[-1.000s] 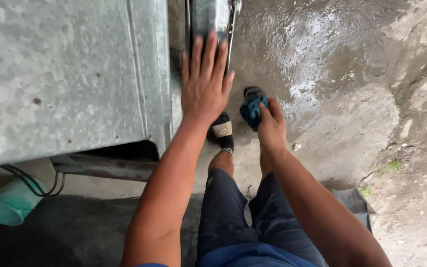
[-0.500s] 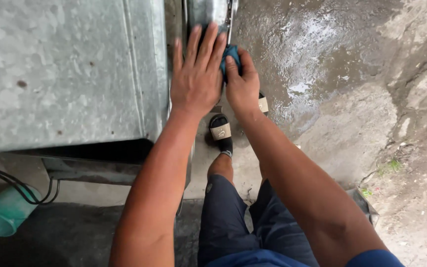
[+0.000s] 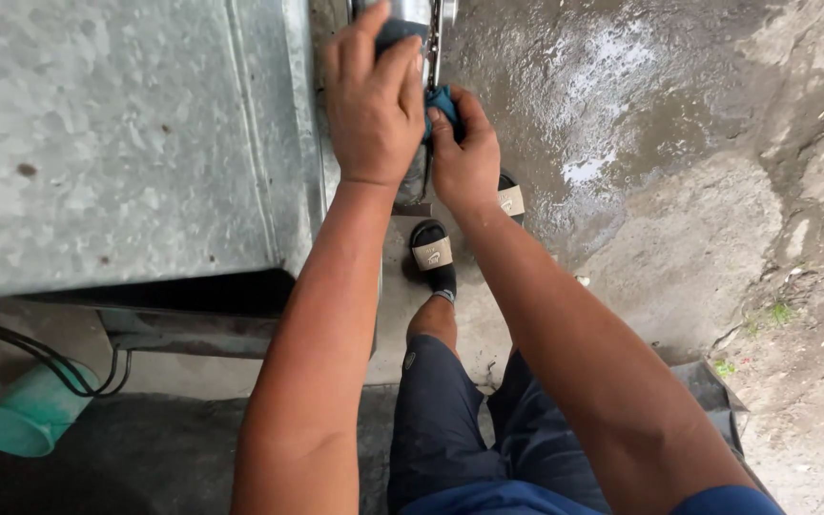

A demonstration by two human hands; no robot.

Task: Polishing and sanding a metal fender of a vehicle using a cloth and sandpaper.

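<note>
View from above, down along two bare forearms toward wet concrete ground [image 3: 679, 172]. Left hand [image 3: 372, 105] curled over the top of a shiny metal part [image 3: 410, 11] at the upper edge, fingers wrapped and closed on it. Right hand [image 3: 466, 157] just beside the left hand, touching it, fingers pinched shut on a dark teal cloth [image 3: 441, 100] pressed against the lower side of the metal part. Only a small fold of cloth visible between the two hands.

Left of the metal part, a large grey galvanized metal box [image 3: 116, 143] with a mottled surface, filling the upper left. Below the box, a dark gap, black cables [image 3: 45, 358] and a pale green plastic cup [image 3: 26, 420] lying tilted near the lower left corner.

Below the metal part, two feet in black sandals with cream straps [image 3: 433, 256], one directly under the hands, the other partly hidden behind the right wrist. Dark blue trousers [image 3: 450, 429] at the bottom edge. Right of the metal part, damp, cracked ground with a patch of small green weeds [image 3: 774, 313].
</note>
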